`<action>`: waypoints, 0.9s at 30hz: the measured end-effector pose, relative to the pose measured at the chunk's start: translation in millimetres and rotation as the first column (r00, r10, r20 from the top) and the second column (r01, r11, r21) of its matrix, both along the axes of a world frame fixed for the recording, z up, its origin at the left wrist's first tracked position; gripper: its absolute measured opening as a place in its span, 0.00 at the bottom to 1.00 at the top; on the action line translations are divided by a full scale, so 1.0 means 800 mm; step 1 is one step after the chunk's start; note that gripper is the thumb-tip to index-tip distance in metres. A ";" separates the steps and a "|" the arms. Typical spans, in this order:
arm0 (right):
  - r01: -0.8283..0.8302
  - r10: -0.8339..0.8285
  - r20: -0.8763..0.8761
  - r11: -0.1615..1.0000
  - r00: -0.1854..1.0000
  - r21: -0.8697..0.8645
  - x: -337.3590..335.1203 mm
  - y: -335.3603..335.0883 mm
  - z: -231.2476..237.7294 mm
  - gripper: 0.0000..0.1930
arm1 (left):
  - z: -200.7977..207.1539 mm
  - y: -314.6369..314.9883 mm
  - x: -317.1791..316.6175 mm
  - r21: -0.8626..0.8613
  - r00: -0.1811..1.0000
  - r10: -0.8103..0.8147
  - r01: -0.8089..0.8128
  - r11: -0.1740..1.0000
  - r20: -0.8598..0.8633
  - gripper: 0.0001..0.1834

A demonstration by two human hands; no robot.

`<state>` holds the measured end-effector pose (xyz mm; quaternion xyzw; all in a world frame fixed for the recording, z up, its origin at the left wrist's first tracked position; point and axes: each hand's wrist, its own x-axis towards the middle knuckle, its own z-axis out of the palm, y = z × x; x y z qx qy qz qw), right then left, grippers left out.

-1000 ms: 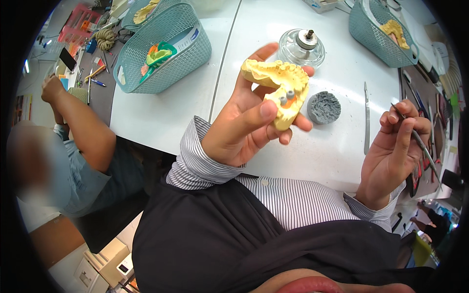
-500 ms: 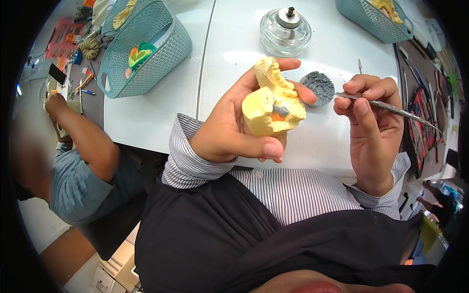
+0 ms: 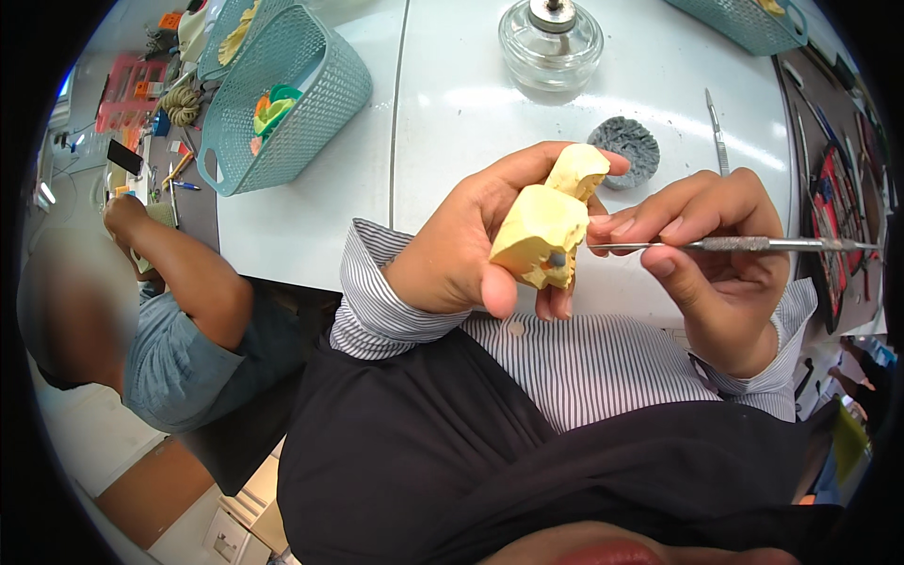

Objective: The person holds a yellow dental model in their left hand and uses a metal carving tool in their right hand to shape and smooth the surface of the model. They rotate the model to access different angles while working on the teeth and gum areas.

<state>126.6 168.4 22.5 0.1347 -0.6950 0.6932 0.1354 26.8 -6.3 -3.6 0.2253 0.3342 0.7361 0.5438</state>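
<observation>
My left hand (image 3: 443, 247) is closed around a yellow plaster dental cast (image 3: 537, 226), tilted so that its smooth cut side shows. A small grey patch (image 3: 556, 259) sits low on the cast, partly turned out of sight. Between thumb and fingers, my right hand (image 3: 730, 221) pinches a slim metal dental carver (image 3: 744, 244) lying nearly level. Its thin tip points left, close beside the cast; whether they touch I cannot tell. Just beyond the hands lies a round, rough-topped grey lump (image 3: 629, 155), likely wax.
A glass spirit lamp (image 3: 551, 52) stands at the far middle of the white table (image 3: 452, 122). A knife-like metal tool (image 3: 718, 132) lies to the right. A teal basket (image 3: 325, 104) stands left, near a seated co-worker (image 3: 188, 320). More tools lie in a red case (image 3: 829, 235).
My left hand has turned the cast, so its teeth now face away. My right hand has brought the carver left to the cast and levelled it. The view has shifted slightly.
</observation>
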 end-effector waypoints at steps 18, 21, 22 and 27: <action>-0.064 0.114 -0.129 0.937 0.985 0.342 0.001 0.005 0.015 0.12 | 0.008 -0.003 -0.003 -0.152 0.996 -0.054 0.064 0.986 0.070 0.62; -0.043 0.091 -0.146 0.951 0.985 0.305 0.002 0.002 0.011 0.12 | 0.007 -0.002 -0.005 -0.141 0.995 -0.064 0.074 0.987 0.071 0.62; -0.047 0.097 -0.154 0.953 0.983 0.298 0.001 0.002 0.009 0.13 | 0.007 -0.002 -0.005 -0.141 0.995 -0.069 0.079 0.987 0.075 0.62; -0.004 0.052 -0.139 0.945 0.989 0.328 0.005 -0.001 0.010 0.13 | 0.007 -0.002 -0.006 -0.138 0.992 -0.061 0.075 0.988 0.109 0.61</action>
